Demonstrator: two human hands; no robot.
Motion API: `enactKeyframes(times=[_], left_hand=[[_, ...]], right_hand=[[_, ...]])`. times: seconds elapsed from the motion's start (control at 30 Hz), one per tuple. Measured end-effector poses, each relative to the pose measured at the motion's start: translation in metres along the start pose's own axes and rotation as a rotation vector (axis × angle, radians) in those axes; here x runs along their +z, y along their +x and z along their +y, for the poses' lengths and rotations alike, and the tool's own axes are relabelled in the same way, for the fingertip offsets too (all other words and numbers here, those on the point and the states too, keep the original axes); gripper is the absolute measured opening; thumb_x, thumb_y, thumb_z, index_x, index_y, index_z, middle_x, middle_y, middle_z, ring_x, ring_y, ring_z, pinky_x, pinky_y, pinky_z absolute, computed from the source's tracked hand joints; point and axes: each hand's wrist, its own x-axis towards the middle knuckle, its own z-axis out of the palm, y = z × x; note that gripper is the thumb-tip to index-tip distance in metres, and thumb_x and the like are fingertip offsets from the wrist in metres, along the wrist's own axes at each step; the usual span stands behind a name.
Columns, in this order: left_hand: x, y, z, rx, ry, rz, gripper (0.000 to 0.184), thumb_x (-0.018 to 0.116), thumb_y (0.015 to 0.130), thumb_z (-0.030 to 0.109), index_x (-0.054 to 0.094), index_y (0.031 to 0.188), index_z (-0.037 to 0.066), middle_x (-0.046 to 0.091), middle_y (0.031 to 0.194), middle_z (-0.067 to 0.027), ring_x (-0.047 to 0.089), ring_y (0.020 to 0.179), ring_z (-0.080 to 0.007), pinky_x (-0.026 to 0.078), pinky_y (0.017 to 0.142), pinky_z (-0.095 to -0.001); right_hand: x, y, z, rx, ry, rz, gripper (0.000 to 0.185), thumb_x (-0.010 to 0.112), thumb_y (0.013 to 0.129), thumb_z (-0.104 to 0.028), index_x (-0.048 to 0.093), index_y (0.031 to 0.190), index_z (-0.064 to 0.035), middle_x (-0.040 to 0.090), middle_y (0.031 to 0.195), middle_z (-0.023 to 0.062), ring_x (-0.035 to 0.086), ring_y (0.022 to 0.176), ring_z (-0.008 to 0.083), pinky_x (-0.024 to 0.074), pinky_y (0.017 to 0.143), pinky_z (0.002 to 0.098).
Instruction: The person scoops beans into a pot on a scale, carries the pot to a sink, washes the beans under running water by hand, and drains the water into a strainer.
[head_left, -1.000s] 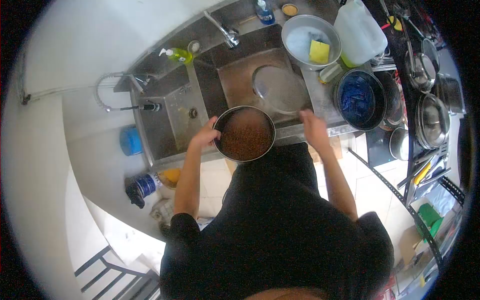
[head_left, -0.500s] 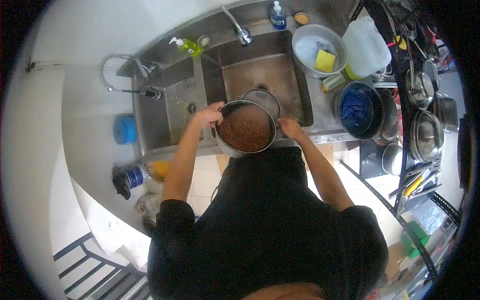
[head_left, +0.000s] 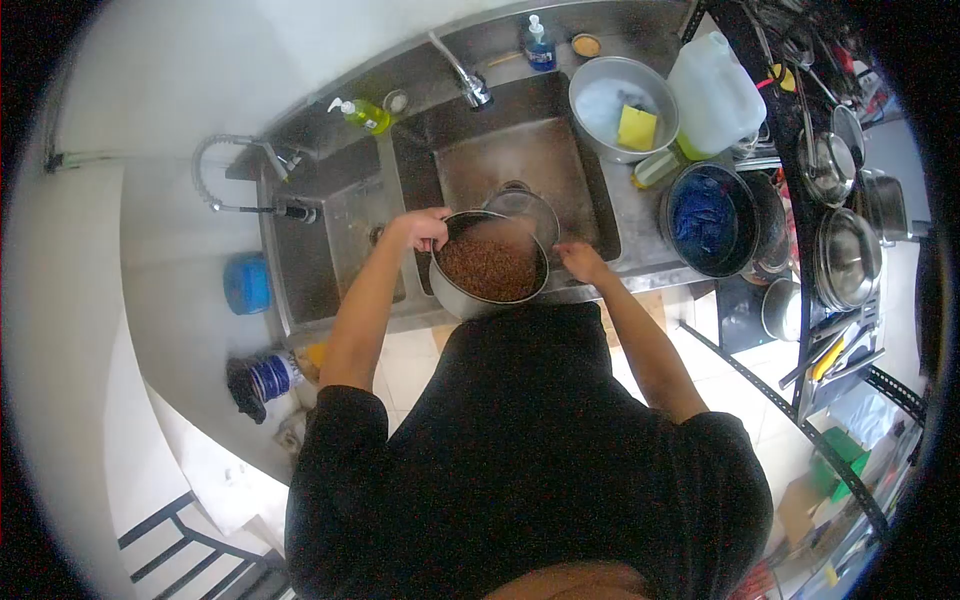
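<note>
A light-coloured metal pot [head_left: 465,296], holding many small reddish-brown grains or beans [head_left: 490,262], is at the sink's front edge, close to my body. My left hand [head_left: 428,230] is closed on the pot's left rim. Just beyond the pot, over the large basin [head_left: 520,150], is a round thin-rimmed thing that looks like a strainer [head_left: 537,210]. My right hand [head_left: 582,262] has its fingers closed at the strainer's near right edge, right of the pot; the grip itself is partly hidden.
A faucet [head_left: 474,88] rises behind the basin. On the right counter stand a soapy bowl [head_left: 600,140] with a yellow sponge [head_left: 636,128], a large jug [head_left: 715,90] and a dark pot [head_left: 745,250]. A rack [head_left: 800,300] with pans borders the right side.
The pot is tilted a little more toward the basin, and more of its near outer side shows. The view has shifted slightly; both hands keep their places at the pot and strainer.
</note>
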Motion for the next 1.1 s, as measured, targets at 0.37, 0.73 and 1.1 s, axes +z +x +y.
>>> enactKeyframes(times=[0.37,0.73,1.1], left_hand=[[-0.015,0.017,0.022,-0.123,-0.003,-0.054,0.086,0.064,0.073,-0.007,0.04,0.152,0.02,0.044,0.079,-0.0031,0.041,0.052,-0.0105,0.029,0.042,-0.0256],[-0.025,0.039,0.043,-0.221,0.102,-0.111,0.11,0.064,0.075,-0.005,0.015,0.167,0.031,0.041,0.071,0.001,0.039,0.051,-0.0089,0.028,0.041,-0.024],[-0.036,0.064,0.051,-0.271,0.174,-0.194,0.106,0.063,0.076,-0.005,0.017,0.166,0.03,0.037,0.07,0.0041,0.036,0.051,-0.0065,0.028,0.042,-0.0234]], right_hand=[[-0.007,0.011,0.002,-0.069,-0.052,0.013,0.039,0.044,0.105,-0.03,0.072,0.119,-0.0051,0.07,0.119,0.0229,0.065,0.111,0.0435,0.0517,0.098,0.0509],[-0.034,0.023,-0.016,0.025,-0.014,-0.124,0.037,0.046,0.103,-0.025,0.071,0.123,-0.0058,0.07,0.115,0.0259,0.067,0.106,0.045,0.0537,0.094,0.0525],[-0.015,0.028,0.005,0.003,-0.027,-0.118,0.049,0.037,0.106,-0.04,0.072,0.12,-0.0091,0.071,0.116,0.0247,0.067,0.109,0.0452,0.0514,0.102,0.0529]])
